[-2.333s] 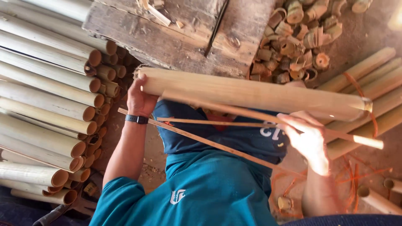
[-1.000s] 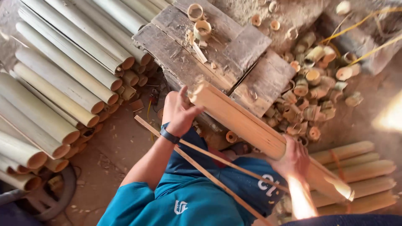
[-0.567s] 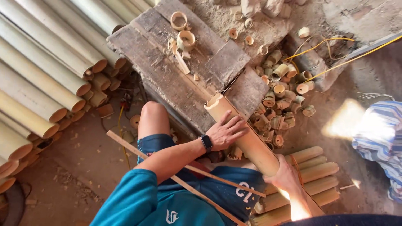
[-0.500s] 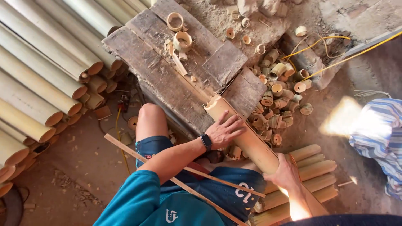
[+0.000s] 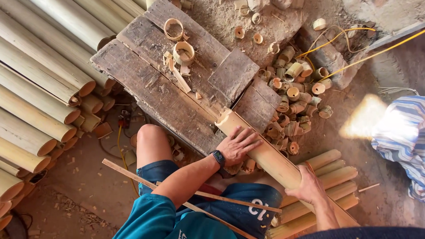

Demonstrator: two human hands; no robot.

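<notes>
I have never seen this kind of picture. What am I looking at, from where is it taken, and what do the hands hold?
No machine is here: a seated person works with bare hands, and a camera worn on the head looks down at them. The left hand, with a dark watch at the wrist, lies flat on a long bamboo pole. The right hand grips the same pole lower down. The pole's top end rests on a rough wooden workbench, which carries cut bamboo rings and chips. Whole bamboo poles are stacked at the left, short offcuts lie piled on the ground at the right, and thin bamboo strips cross the lap.
</notes>
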